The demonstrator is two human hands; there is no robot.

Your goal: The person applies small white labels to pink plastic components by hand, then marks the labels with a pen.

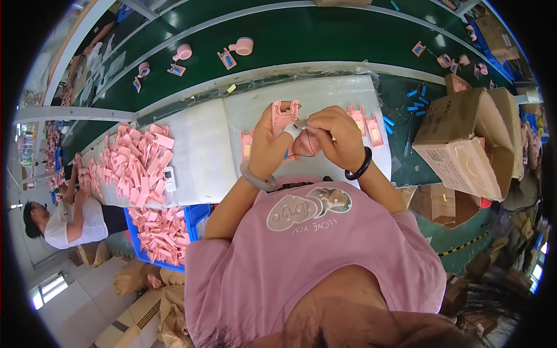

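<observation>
My left hand [268, 146] is closed around a pink plastic housing [284, 118], held upright over the white work mat. White wrapping [292, 131] covers the tip of its thumb. Close beside it, my right hand [337, 138] pinches a thin dark wire [314, 153], which loops down below the fingers toward the housing. Part of a blue piece shows under the left thumb; the rest of the housing's inside is hidden by my fingers. One pink housing [247, 146] lies left of my hands, and another pink housing [374, 131] is among those lying to the right.
A heap of pink parts [139, 162] covers the mat's left side, above a blue crate [188, 232] of more. Blue cylinders [415, 107] and an open cardboard box [458, 136] are at right. Pink assemblies [241, 47] sit on the green belt [301, 35] beyond. A person [72, 223] works far left.
</observation>
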